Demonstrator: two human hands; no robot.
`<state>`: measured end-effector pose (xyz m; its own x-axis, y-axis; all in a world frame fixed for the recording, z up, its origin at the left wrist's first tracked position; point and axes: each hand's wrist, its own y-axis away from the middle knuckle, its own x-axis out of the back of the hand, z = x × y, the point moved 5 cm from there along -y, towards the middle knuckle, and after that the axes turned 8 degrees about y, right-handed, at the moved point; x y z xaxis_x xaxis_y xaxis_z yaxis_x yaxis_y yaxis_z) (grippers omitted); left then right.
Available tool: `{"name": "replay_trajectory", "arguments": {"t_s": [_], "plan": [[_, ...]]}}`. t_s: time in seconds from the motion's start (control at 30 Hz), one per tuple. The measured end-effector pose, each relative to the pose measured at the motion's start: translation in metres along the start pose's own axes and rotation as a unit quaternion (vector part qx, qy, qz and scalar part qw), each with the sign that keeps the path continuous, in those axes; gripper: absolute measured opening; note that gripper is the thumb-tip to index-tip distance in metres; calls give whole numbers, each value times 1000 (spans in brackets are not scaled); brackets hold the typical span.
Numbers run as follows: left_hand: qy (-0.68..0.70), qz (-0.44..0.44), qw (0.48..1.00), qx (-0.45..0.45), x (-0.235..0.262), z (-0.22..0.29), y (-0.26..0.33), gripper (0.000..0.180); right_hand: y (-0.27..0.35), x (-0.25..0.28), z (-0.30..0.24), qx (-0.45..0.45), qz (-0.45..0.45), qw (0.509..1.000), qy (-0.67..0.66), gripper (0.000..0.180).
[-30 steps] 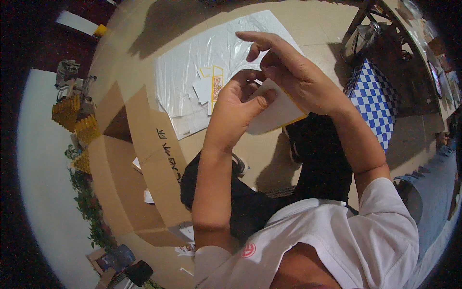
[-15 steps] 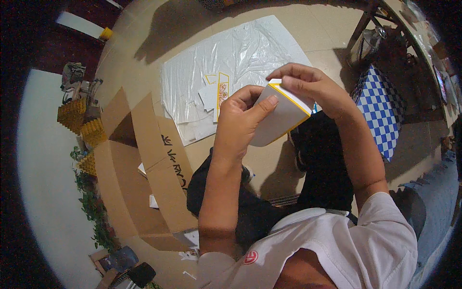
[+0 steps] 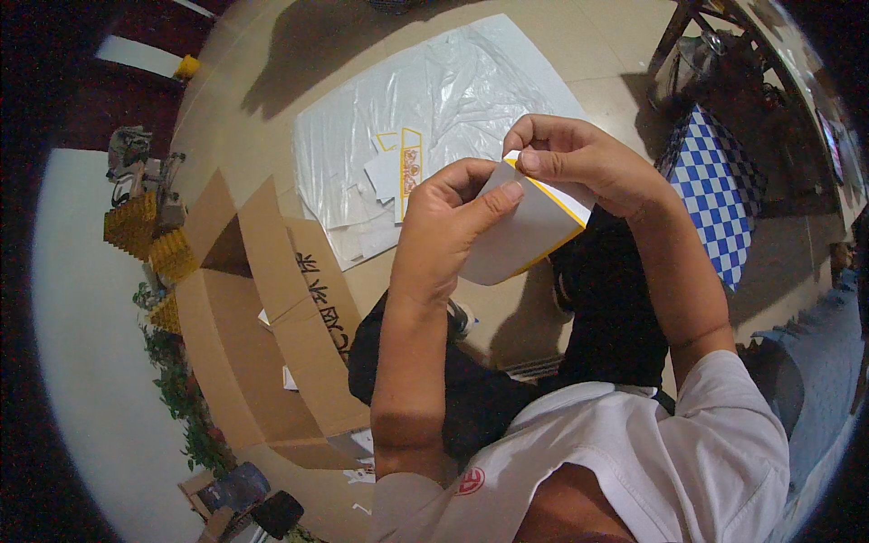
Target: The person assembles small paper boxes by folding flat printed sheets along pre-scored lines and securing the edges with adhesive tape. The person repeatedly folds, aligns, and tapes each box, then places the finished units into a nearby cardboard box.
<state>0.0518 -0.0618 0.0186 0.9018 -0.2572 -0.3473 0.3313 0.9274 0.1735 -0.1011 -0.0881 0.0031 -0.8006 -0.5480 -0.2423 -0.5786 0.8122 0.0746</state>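
Wears a greyish-white shirt [image 3: 652,452] with short, loose sleeves [image 3: 724,389], soft creases across the front and a wide neckline [image 3: 554,460]. Bears a round red emblem [image 3: 470,481] on the left breast. Has plain black trousers [image 3: 615,308] below, too dark for showing seams.

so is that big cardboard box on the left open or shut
Open: nothing closes over the top of the cardboard box, and its inner walls show.

Left hand [image 3: 450,217]: fingers partly hidden behind white carton [image 3: 520,233]; shirt [image 3: 625,462] cut off by lower edge
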Motion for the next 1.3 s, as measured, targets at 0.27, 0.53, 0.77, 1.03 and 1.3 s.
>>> {"name": "replay_trajectory", "arguments": {"t_s": [0.27,0.53,0.77,1.03,1.3], "plan": [[26,68,996,-42,7,2,-2,17,-6,6,-5,51,36,990,125,37],[87,144,981,-97,28,-1,-10,14,-8,-1,-14,113,94,968,205,42],[34,145,979,-139,20,10,-9,15,-9,3,-19,126,121,952,250,36],[-42,223,960,-163,27,12,-5,16,9,84,1,135,218,947,192,35],[-287,189,933,-103,25,-23,-27,14,106,255,347,-252,387,857,230,31]]}}
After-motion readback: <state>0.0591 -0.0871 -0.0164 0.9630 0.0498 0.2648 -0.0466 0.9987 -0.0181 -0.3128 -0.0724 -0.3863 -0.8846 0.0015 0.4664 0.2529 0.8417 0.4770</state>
